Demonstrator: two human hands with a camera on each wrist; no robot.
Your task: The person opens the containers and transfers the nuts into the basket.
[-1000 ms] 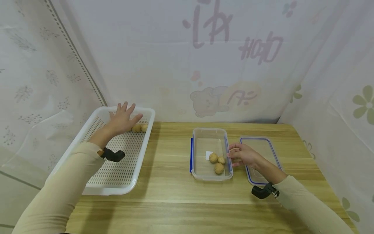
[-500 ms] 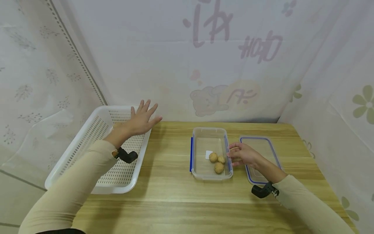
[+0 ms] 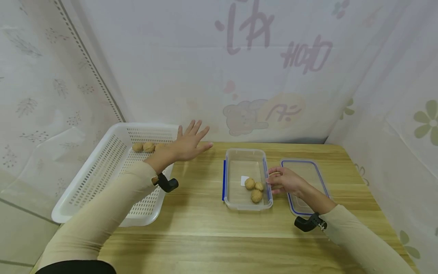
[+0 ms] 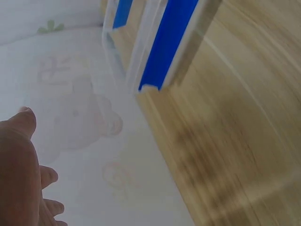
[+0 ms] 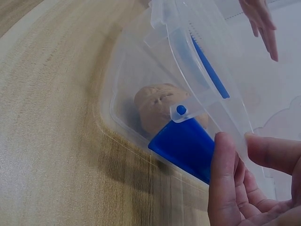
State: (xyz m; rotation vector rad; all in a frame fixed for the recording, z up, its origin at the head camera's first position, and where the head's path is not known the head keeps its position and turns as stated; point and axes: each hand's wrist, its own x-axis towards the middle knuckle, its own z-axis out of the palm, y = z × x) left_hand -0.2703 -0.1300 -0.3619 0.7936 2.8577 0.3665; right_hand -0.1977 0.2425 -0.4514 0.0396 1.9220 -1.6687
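On the wooden counter [image 3: 205, 217] we see a white perforated basket [image 3: 102, 182] with walnuts [image 3: 148, 146] at its far end, and a clear container [image 3: 247, 156] holding three walnuts [image 3: 254, 189]. Our left hand [image 3: 187, 146] hovers flat, fingers spread, empty; our right hand [image 3: 285, 180] grips the container's rim.

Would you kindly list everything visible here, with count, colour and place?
walnuts in box: three, tan, near end of the box
walnuts in basket: about three, tan, far end of the basket
box: one, clear with blue clips, table centre
lid: one, clear with blue edge, right of the box
basket: one, white, perforated, table's left edge
table: one, light wood
left hand: fingers spread, above the table beside the basket
right hand: fingers on the box's right rim
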